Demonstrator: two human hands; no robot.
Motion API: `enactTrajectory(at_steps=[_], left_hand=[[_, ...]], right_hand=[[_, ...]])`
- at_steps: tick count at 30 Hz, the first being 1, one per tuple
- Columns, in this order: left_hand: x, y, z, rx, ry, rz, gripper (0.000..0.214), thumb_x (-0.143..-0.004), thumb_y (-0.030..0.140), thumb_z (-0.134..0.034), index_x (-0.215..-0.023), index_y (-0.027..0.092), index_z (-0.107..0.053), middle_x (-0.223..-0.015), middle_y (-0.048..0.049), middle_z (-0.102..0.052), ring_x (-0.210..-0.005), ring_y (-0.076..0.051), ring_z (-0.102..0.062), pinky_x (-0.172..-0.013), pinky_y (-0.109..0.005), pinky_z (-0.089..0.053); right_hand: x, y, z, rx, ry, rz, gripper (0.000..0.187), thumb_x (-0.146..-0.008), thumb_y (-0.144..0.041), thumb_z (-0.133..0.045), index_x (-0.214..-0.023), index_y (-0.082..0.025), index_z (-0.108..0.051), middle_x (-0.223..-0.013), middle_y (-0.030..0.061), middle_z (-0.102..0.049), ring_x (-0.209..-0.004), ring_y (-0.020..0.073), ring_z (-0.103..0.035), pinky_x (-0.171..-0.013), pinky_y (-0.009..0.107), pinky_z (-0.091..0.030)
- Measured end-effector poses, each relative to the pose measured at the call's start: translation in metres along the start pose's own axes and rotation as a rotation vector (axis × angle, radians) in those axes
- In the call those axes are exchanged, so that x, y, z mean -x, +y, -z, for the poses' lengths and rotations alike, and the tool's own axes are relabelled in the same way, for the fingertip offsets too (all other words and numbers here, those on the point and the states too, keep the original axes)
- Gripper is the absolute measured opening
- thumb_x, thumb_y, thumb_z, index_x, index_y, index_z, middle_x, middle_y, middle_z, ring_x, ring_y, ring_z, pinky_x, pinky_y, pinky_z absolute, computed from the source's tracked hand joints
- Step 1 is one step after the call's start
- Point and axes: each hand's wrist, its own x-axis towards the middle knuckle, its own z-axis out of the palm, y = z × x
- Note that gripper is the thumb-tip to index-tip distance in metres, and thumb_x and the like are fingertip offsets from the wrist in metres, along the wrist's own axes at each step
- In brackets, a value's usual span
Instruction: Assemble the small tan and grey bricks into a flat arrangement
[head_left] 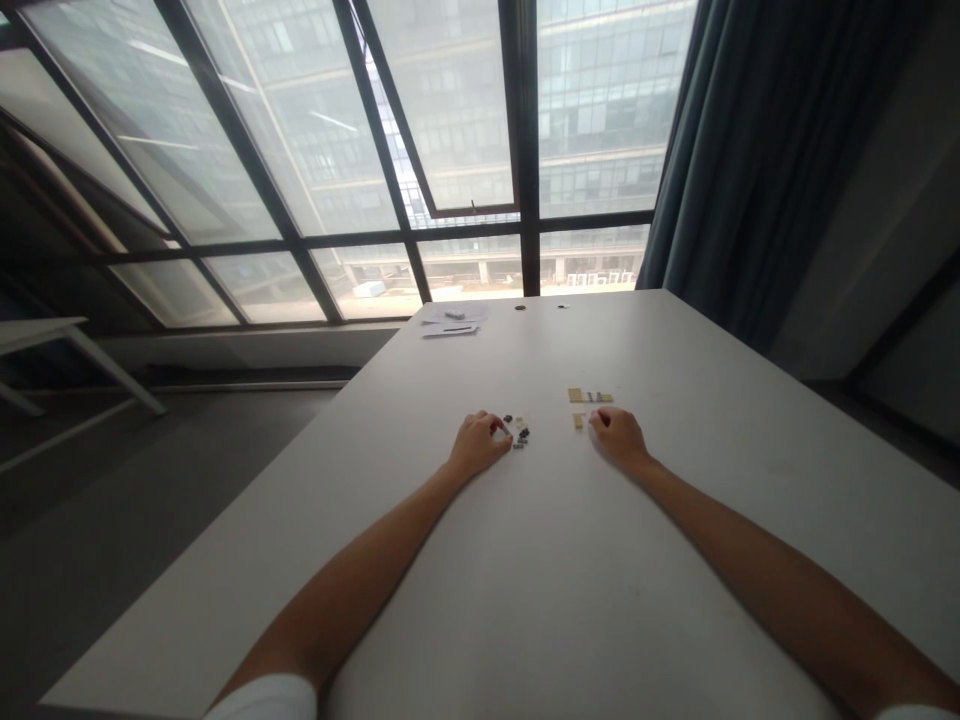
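My left hand (480, 442) rests on the white table, its thumb and fingers curled together around what looks like a small grey piece (507, 431). Just right of its fingertips lies a loose group of tiny dark pieces (524, 434) and a few pale ones (520, 422). My right hand (619, 434) is closed, fingertips pinched; what they hold, if anything, is too small to make out. Beside those fingertips, on the left, sits a small yellow block (578, 422). Slightly farther back is a flat yellow strip (575, 395) with grey and white parts along it.
The white table (480, 580) stretches to a row of tall windows (465, 110). Papers (450, 327) with small objects on them lie at its far left corner, and a dark round item (520, 308) is near the far edge. A dark curtain (712, 170) hangs at right.
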Motion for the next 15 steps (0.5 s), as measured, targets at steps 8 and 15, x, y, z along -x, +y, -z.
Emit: enactTrajectory(at_steps=[8, 15], left_hand=[[-0.0001, 0.0018, 0.0013, -0.003, -0.02, 0.007, 0.024, -0.077, 0.038, -0.071, -0.09, 0.018, -0.073, -0.083, -0.005, -0.064, -0.085, -0.021, -0.059, -0.084, -0.033, -0.047], [0.0009, 0.0025, 0.0015, 0.003, -0.015, 0.021, 0.022, -0.077, 0.038, -0.072, -0.089, 0.019, -0.073, -0.083, -0.0051, -0.064, -0.086, -0.022, -0.06, -0.083, -0.034, -0.048]], right_hand=[[-0.0002, -0.0003, 0.0013, -0.001, -0.009, 0.005, 0.036, -0.09, -0.035, -0.047, -0.059, -0.019, -0.057, -0.063, 0.0044, -0.06, -0.061, 0.0169, -0.049, -0.058, 0.028, -0.027], [0.0, -0.0005, 0.0017, 0.004, -0.016, 0.008, 0.037, -0.091, -0.035, -0.047, -0.06, -0.019, -0.059, -0.064, 0.0051, -0.061, -0.062, 0.0178, -0.05, -0.058, 0.028, -0.028]])
